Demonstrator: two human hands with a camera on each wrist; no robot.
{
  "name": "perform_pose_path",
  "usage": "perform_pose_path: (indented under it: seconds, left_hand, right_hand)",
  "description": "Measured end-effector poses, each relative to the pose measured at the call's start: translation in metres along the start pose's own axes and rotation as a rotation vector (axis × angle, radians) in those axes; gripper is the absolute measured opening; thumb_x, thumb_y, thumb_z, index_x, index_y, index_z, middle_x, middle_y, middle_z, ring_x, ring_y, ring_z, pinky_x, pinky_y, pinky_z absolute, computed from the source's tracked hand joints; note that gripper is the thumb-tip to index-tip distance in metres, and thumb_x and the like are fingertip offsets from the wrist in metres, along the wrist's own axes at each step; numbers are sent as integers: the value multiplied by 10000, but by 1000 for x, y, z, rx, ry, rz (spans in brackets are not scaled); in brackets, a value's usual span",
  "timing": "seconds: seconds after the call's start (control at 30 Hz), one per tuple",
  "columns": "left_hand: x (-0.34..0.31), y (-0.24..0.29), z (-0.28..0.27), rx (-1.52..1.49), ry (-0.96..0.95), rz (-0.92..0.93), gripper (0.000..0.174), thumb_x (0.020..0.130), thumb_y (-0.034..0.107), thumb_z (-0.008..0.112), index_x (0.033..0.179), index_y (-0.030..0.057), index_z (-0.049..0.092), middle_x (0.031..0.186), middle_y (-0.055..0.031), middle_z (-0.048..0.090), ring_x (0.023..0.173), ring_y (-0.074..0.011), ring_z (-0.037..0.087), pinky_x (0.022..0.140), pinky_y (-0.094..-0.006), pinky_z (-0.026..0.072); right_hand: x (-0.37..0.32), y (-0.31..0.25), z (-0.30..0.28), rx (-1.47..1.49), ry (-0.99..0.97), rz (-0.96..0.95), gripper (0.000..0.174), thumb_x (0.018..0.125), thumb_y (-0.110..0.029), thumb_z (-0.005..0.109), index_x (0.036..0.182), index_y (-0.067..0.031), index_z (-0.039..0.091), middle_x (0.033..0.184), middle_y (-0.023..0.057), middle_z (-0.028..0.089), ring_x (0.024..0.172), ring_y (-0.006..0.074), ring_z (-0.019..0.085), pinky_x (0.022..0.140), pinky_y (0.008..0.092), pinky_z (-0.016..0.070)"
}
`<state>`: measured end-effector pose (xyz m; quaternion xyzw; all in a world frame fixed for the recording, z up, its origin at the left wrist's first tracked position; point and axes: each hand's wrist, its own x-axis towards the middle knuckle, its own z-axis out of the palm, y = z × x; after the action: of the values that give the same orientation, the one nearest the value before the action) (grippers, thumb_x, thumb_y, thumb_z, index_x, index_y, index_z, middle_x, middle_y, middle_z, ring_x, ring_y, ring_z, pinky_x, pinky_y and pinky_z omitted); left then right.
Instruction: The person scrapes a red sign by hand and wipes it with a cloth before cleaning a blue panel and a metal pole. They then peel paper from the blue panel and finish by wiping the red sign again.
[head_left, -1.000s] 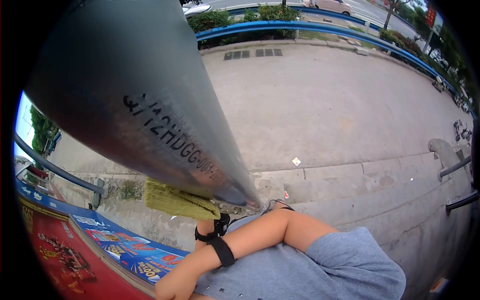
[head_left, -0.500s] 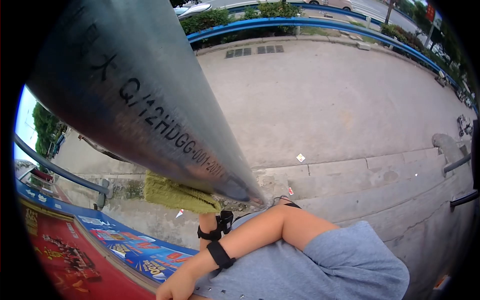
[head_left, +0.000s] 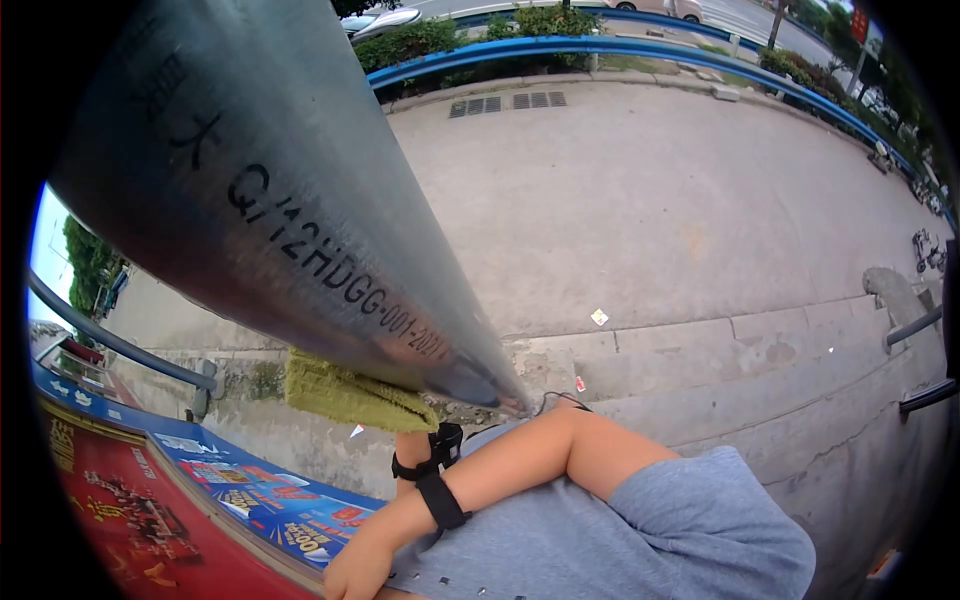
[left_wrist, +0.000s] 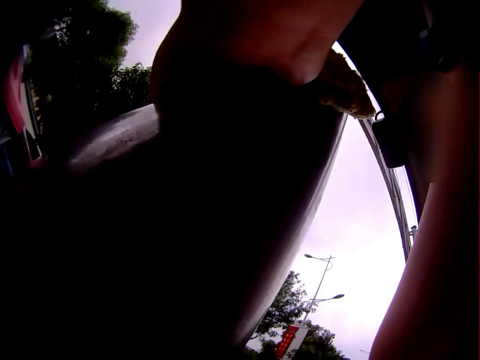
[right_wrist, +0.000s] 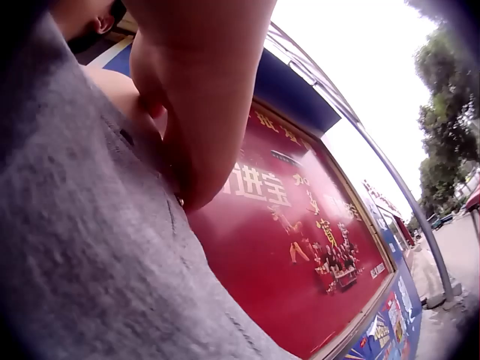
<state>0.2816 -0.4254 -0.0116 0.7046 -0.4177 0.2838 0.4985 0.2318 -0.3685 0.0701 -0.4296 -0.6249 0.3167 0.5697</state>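
A thick grey metal pole (head_left: 300, 230) with stamped black lettering runs from the top left down to the pavement. A green cloth (head_left: 350, 395) lies against its underside. My left hand (left_wrist: 247, 37) holds that cloth (left_wrist: 341, 82) to the pole (left_wrist: 187, 225). In the head view the hand is hidden behind the pole and only its strapped wrist (head_left: 425, 460) shows. My right arm crosses my body, and my right hand (head_left: 352, 570) rests loosely curled against my grey shirt (head_left: 600, 540), holding nothing. The right wrist view shows the same hand (right_wrist: 195, 112) on the shirt (right_wrist: 82, 247).
A red and blue advertising board (head_left: 150, 500) stands close at the left, with a grey rail (head_left: 110, 340) behind it. Concrete pavement (head_left: 650, 220) spreads ahead to a blue guardrail (head_left: 600, 50) and bushes. A kerb step (head_left: 720, 340) crosses at the right.
The view has shifted a little along the pole, showing more of the lettering. The cloth and left wrist stay at about the same spot. The right hand has barely moved.
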Motion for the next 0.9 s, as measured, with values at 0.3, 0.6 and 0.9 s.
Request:
perform_pose_path:
  seconds: [0.3,0.6,0.9]
  left_hand:
    - [13,-1,6,14,30,3,780,855,468,520,1432,117,130,1425,-147,263,1264,-248,348,1036,-432,314]
    - [35,-6,3,26,82,-17,776,857,471,517,1432,120,132,1426,-142,263,1263,-239,350,1034,-426,321]
    - [57,-2,6,46,-66,-65,812,828,458,561,1432,120,136,1412,-142,282,1250,-237,365,1020,-428,334]
  right_hand:
    - [-38,-80,-12,271,-202,-524,454,972,-282,425,1314,16,429,1341,164,451,1255,226,396,1076,360,240]
    - [-158,-113,-8,-1505,744,13,342,780,-243,633,1076,-79,582,1241,102,513,1120,219,506,888,408,433]
    - [-232,-100,-22,-1969,1076,130,410,852,-328,560,1259,-285,528,1368,-63,430,1282,166,370,1117,475,160]
